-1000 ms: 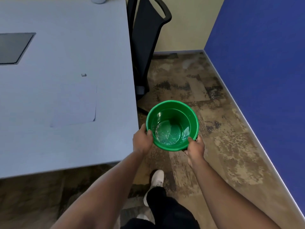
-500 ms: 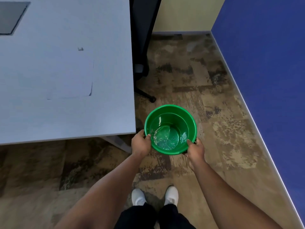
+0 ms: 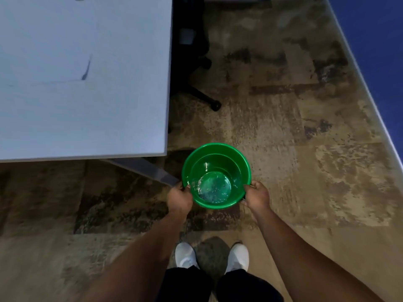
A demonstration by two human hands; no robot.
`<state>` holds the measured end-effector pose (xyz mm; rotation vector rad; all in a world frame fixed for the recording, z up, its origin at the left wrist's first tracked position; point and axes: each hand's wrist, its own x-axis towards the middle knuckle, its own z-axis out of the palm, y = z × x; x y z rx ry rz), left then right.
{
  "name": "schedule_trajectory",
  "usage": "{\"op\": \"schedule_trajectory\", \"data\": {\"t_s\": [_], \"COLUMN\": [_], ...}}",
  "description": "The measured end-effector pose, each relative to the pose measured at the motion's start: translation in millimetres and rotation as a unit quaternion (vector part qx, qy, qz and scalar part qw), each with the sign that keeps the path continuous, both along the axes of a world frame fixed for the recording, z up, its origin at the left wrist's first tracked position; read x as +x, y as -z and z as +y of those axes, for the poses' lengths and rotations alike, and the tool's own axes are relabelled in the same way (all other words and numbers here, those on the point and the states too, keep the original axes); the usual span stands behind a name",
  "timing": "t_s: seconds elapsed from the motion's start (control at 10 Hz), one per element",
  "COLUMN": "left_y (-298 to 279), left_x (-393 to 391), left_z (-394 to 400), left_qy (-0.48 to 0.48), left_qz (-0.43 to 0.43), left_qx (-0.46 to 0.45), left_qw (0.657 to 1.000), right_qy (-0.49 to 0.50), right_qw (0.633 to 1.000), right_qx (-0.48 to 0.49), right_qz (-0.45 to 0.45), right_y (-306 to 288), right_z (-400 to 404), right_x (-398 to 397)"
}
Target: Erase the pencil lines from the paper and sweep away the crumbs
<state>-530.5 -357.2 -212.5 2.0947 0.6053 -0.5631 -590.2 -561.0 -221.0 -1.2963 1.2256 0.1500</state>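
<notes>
Since a moment before, the green bucket (image 3: 218, 171) was lowered beside the desk's (image 3: 87, 116) near right corner, its rim gripped by the left hand (image 3: 179, 198) and the right hand (image 3: 256, 196), probably for crumbs.

We see the white paper (image 3: 43, 55) lying flat on the grey table (image 3: 98, 127), its near right corner curling up slightly. The green plastic bucket (image 3: 244, 168) sits upright beyond the table's corner, small specks scattered across its bottom.

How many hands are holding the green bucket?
2. The left hand grips the near-left rim of the bucket; the right hand grips the near-right rim.
</notes>
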Motion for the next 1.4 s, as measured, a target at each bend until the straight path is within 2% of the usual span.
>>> {"op": "schedule_trajectory", "data": {"t_s": [0.3, 0.5, 0.7, 0.8, 0.9, 1.0, 1.1, 1.2, 1.3, 1.4], "left_y": [155, 234, 269, 286, 295, 294, 283, 260, 226, 188], "left_x": [4, 6, 3, 2, 2, 1, -6, -7, -6, -10], "left_z": [8, 16, 15, 24, 33, 32, 26, 22, 8, -5], "left_qy": [0.053, 0.052, 0.02, 0.048, 0.076, 0.097, 0.169, 0.198, 0.23, 0.249], "left_qz": [0.038, 0.064, 0.045, 0.061, 0.093, 0.085, 0.012, -0.015, 0.0, 0.002], "left_qx": [0.034, 0.025, -0.001, -0.002, 0.008, 0.036, 0.107, 0.137, 0.146, 0.128], "left_qw": [0.997, 0.996, 0.999, 0.997, 0.993, 0.991, 0.98, 0.97, 0.962, 0.96], "right_qy": [-0.025, -0.051, -0.064, -0.081, -0.094, -0.097, -0.163, -0.29, -0.36, -0.376], "right_qw": [0.999, 0.996, 0.993, 0.99, 0.989, 0.988, 0.973, 0.922, 0.876, 0.857], "right_qx": [-0.01, -0.04, -0.035, -0.047, -0.059, -0.069, -0.127, -0.238, -0.314, -0.352], "right_qz": [0.047, 0.069, 0.089, 0.102, 0.102, 0.1, 0.099, 0.097, 0.069, 0.032], "right_y": [151, 221, 266, 280, 290, 289, 275, 249, 213, 174], "right_z": [14, 23, 27, 31, 36, 39, 37, 33, 29, 26], "right_x": [1, 7, 6, 2, -1, -1, -3, -9, -15, -15]}}
